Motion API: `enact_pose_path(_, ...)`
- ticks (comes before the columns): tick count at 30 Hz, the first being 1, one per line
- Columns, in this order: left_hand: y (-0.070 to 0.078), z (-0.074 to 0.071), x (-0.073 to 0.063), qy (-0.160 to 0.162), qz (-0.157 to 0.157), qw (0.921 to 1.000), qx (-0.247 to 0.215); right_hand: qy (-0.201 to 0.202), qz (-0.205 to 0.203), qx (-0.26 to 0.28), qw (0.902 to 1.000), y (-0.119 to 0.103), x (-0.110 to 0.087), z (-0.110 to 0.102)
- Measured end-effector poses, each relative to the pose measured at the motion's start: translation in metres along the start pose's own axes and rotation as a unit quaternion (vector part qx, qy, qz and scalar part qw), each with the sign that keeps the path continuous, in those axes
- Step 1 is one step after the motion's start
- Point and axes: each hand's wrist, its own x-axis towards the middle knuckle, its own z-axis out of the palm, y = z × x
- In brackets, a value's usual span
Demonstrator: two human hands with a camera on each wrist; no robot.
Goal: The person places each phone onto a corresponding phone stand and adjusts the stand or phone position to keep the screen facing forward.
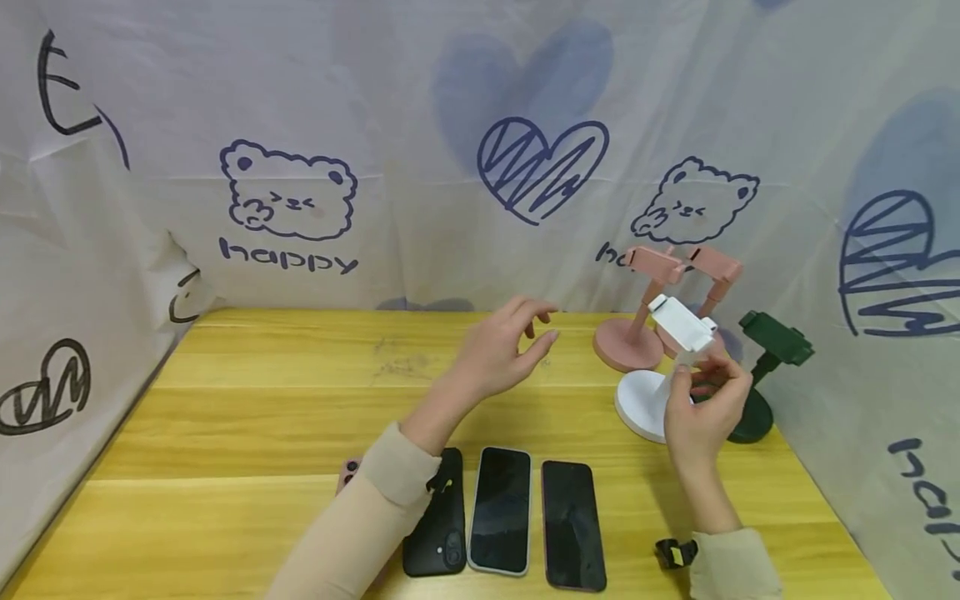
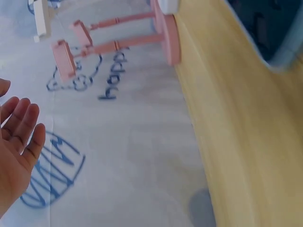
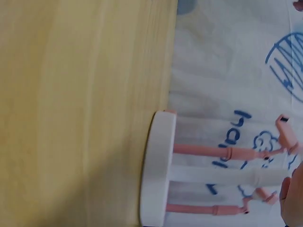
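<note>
On the right side of the table stands a white phone stand, its round base on the wood. My right hand grips its post just below the tilted holder. In the right wrist view the white base shows side-on, and the right hand enters at the post's upper end. My left hand is in the air left of the stands, holding nothing, thumb and fingers apart. The left wrist view shows that hand with its fingers loosely bent.
Behind the white stand are two pink phone stands; a dark green stand is to its right. Nearer me lie a black phone, a pale-framed phone and a pink-edged phone. My left sleeve mostly hides a pink phone.
</note>
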Motion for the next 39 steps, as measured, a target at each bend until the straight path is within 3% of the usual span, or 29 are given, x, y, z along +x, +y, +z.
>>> enact_pose_path(7,0.022,0.02,0.041,-0.041,-0.024,0.9982,-0.037,-0.05,0.108,-0.039,0.9921,0.019,0.01,-0.003)
enact_pose_path(12,0.037,0.034,0.065,-0.057,-0.059,0.9917,-0.098,-0.12,0.186,-0.06,0.9734,0.025,0.015,-0.002)
enact_pose_path(15,0.045,0.044,0.077,-0.052,-0.077,0.9811,-0.17,-0.17,0.225,-0.075,0.9564,0.027,0.017,-0.003)
enact_pose_path(19,0.053,0.058,0.092,-0.043,-0.109,0.9533,-0.278,-0.225,0.264,-0.081,0.9344,0.031,0.018,-0.005)
enact_pose_path(22,0.057,0.065,0.099,-0.047,-0.139,0.9346,-0.324,-0.25,0.269,-0.091,0.9257,0.034,0.017,-0.005)
enact_pose_path(24,0.058,0.07,0.102,-0.053,-0.153,0.9287,-0.334,-0.256,0.26,-0.1,0.9256,0.035,0.015,-0.005)
enact_pose_path(30,0.057,0.079,0.107,-0.068,-0.159,0.9291,-0.327,-0.256,0.231,-0.114,0.9317,0.036,0.015,-0.003)
enact_pose_path(37,0.052,0.083,0.103,-0.066,-0.186,0.9046,-0.378,-0.277,0.227,-0.113,0.9268,0.036,0.016,-0.003)
enact_pose_path(39,0.051,0.082,0.101,-0.064,-0.189,0.9028,-0.381,-0.278,0.224,-0.116,0.9271,0.036,0.015,-0.002)
